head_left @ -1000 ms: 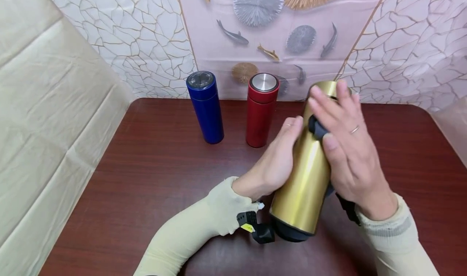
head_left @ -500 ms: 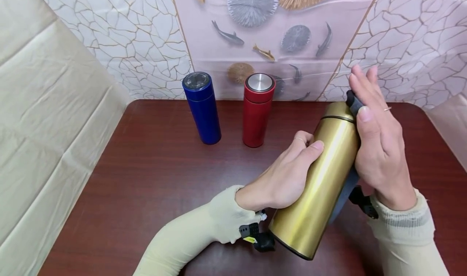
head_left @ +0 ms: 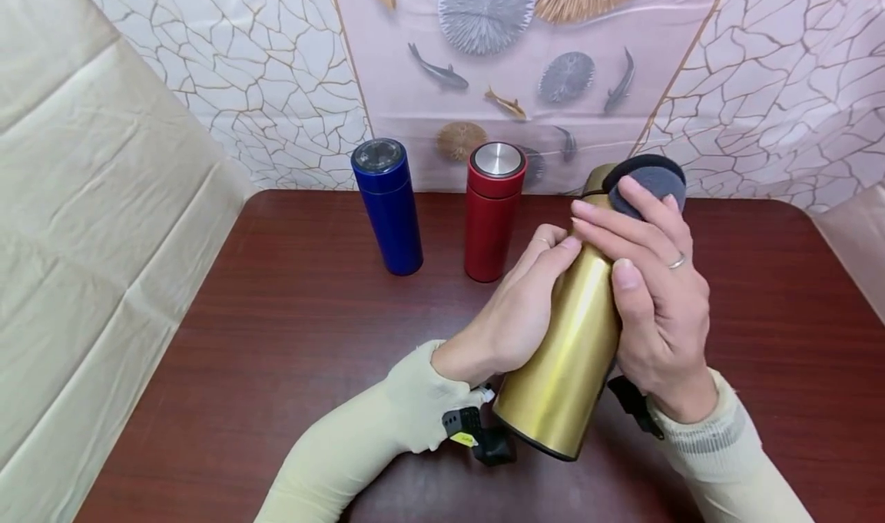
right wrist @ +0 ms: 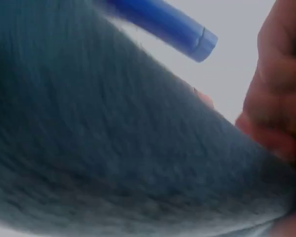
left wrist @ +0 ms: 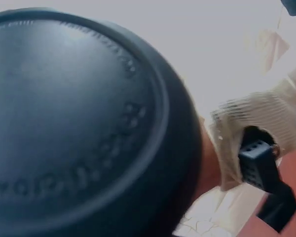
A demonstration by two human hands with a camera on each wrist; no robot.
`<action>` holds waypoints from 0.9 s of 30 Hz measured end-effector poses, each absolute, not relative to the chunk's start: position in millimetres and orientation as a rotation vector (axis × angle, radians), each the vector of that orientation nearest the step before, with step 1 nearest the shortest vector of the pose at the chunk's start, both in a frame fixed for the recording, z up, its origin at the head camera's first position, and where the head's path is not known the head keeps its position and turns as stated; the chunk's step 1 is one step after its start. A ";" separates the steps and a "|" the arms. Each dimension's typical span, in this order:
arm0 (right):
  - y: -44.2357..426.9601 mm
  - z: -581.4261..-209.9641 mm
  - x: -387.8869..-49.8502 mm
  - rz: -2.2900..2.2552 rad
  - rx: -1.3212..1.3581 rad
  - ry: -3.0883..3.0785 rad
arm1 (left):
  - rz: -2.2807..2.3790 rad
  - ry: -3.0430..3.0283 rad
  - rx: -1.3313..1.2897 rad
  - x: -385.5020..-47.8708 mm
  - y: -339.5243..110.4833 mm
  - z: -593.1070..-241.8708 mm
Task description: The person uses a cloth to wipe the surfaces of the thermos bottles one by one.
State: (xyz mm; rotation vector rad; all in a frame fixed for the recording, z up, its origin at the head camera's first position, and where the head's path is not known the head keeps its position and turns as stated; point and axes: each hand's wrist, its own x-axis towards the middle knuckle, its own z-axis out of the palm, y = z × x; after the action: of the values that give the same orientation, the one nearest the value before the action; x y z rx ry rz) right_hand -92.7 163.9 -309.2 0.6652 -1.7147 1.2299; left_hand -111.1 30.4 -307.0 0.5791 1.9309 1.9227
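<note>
A gold thermos flask (head_left: 570, 339) is tilted above the table, its top leaning away to the right. My left hand (head_left: 515, 316) grips its left side, thumb on the front. My right hand (head_left: 657, 300) lies along the upper right side, fingers across the flask, with a blue-grey fuzzy cloth (head_left: 650, 189). One cloth end bulges beside the flask's top; its hold is partly hidden. In the right wrist view the cloth (right wrist: 113, 123) fills most of the picture. The left wrist view shows the flask's dark base (left wrist: 64, 123) with raised lettering, close up.
Upright behind the hands stand a blue thermos flask (head_left: 389, 208) and a red one (head_left: 494, 212) with a silver lid top. The brown table (head_left: 276, 339) meets a patterned backdrop (head_left: 276, 85) at its far edge; a beige cloth wall (head_left: 104, 239) rises at left.
The flask swung right, then back left and upward. The right hand moved right with the cloth, then returned left, its fingers now lying across the flask. The left hand stayed on the flask.
</note>
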 end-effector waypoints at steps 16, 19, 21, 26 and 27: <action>160.6 -297.8 -92.7 1.484 0.355 -1.467 | 1.934 1.849 0.769 -108.6 29.0 -304.6; 160.2 -297.8 -92.2 1.497 0.357 -1.457 | 1.913 1.854 0.798 -108.4 28.2 -304.7; 158.4 -298.4 -91.9 1.485 0.339 -1.448 | 1.882 1.885 0.819 -108.3 27.2 -304.1; 157.4 -301.2 -92.3 1.368 0.312 -1.516 | 1.774 2.034 0.843 -110.8 21.9 -301.2; 158.7 -302.0 -92.9 1.323 0.315 -1.535 | 1.757 2.051 0.844 -111.6 20.8 -300.7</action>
State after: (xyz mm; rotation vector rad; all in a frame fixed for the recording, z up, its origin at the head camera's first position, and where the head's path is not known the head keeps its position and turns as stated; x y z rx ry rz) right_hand -92.9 158.7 -302.0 0.3145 -1.5348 1.3230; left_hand -111.6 20.8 -300.7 0.8444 2.0507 1.7571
